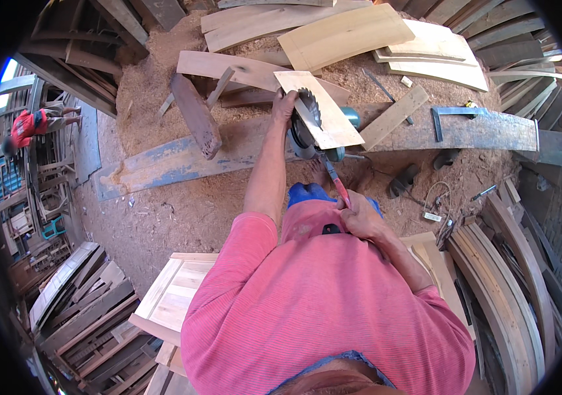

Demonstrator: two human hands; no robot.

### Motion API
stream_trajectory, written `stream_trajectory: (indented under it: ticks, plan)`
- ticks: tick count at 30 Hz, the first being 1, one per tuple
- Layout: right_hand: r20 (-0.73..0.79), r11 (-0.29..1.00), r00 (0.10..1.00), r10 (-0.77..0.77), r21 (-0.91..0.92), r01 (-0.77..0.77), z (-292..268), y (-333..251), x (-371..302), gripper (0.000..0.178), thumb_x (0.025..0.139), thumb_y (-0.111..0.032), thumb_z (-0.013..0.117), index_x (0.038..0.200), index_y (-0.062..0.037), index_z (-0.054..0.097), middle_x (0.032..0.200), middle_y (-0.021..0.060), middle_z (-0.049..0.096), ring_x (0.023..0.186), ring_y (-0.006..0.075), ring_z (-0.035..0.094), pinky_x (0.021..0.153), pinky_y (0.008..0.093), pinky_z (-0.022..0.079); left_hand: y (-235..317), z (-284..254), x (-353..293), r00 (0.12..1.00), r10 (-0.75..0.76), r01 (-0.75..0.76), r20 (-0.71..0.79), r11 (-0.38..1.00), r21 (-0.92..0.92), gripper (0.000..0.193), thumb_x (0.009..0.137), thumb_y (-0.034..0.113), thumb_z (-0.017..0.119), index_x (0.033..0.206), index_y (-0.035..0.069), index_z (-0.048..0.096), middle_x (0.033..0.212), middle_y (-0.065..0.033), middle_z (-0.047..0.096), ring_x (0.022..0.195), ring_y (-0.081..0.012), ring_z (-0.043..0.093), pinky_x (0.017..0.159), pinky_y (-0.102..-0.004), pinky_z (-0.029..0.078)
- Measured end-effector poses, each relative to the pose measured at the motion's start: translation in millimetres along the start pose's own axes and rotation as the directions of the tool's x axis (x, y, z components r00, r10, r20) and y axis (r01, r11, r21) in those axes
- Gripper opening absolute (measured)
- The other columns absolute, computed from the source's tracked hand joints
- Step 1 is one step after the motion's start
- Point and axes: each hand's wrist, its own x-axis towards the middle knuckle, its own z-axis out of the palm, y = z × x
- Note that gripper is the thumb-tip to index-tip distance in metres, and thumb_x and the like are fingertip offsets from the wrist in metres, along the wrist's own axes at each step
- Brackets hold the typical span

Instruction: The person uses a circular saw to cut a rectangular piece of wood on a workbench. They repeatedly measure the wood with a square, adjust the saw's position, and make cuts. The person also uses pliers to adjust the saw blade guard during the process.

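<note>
A circular saw (302,139) with a toothed blade (310,108) is in front of me; its green motor housing shows behind a pale wooden board (331,122) that seems to serve as its base. My left hand (285,107) is closed at the upper left, by the blade and the board's edge; its exact grip is partly hidden. Close to my belly, my right hand (360,215) is wrapped round a red-handled tool (341,189). The tool's metal end reaches the lower part of the saw, and its tip is hard to make out.
Under the saw lies a long worn plank (182,164) on sawdust. A dark wooden block (195,118), a steel square (437,124) and pale curved boards (347,36) are around it. A power strip (432,216) sits at right. A person in red (27,126) is far left.
</note>
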Motion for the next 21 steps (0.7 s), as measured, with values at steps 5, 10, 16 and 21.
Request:
stream_trajectory:
  ticks: [5, 10, 16, 21]
  plan:
    - [0.254, 0.768, 0.966, 0.048, 0.609, -0.198, -14, 18, 9, 0.022, 0.094, 0.002, 0.052, 0.115, -0.0024, 0.059, 0.100, 0.0138, 0.066, 0.083, 0.0255, 0.071, 0.073, 0.0400, 0.058, -1, -2, 2, 0.999, 0.028, -0.026, 0.047, 0.999, -0.039, 0.048, 0.087, 0.016, 0.065, 0.132, -0.001, 0.057, 0.112, -0.0128, 0.069, 0.091, -0.0227, 0.069, 0.079, -0.0373, 0.058]
    - [0.391, 0.400, 0.903, -0.176, 0.867, -0.297, -22, 32, 11, 0.042, 0.100, -0.006, 0.053, 0.142, -0.0001, 0.056, 0.148, 0.0308, 0.055, 0.121, 0.0435, 0.068, 0.102, 0.0529, 0.059, -2, -2, 4, 0.999, 0.015, -0.013, 0.030, 0.999, -0.053, 0.049, 0.087, 0.015, 0.065, 0.132, -0.002, 0.057, 0.112, -0.0135, 0.069, 0.091, -0.0232, 0.069, 0.079, -0.0379, 0.058]
    - [0.385, 0.163, 0.863, -0.327, 0.922, -0.350, -5, 37, 6, 0.043, 0.103, -0.014, 0.053, 0.145, -0.0041, 0.055, 0.149, 0.0330, 0.054, 0.124, 0.0442, 0.066, 0.101, 0.0544, 0.057, -4, -3, 4, 1.000, 0.011, -0.011, 0.013, 1.000, -0.018, 0.050, 0.087, 0.015, 0.065, 0.133, -0.002, 0.056, 0.112, -0.0136, 0.069, 0.092, -0.0235, 0.069, 0.080, -0.0380, 0.058]
    - [0.393, 0.049, 0.843, -0.366, 0.913, -0.405, 1, 43, 8, 0.045, 0.102, -0.012, 0.052, 0.146, -0.0090, 0.056, 0.151, 0.0356, 0.049, 0.118, 0.0423, 0.068, 0.094, 0.0512, 0.061, -4, -4, 6, 0.999, 0.006, -0.006, 0.031, 1.000, -0.013, 0.051, 0.085, 0.016, 0.066, 0.132, -0.001, 0.057, 0.111, -0.0127, 0.069, 0.093, -0.0232, 0.068, 0.080, -0.0382, 0.057]
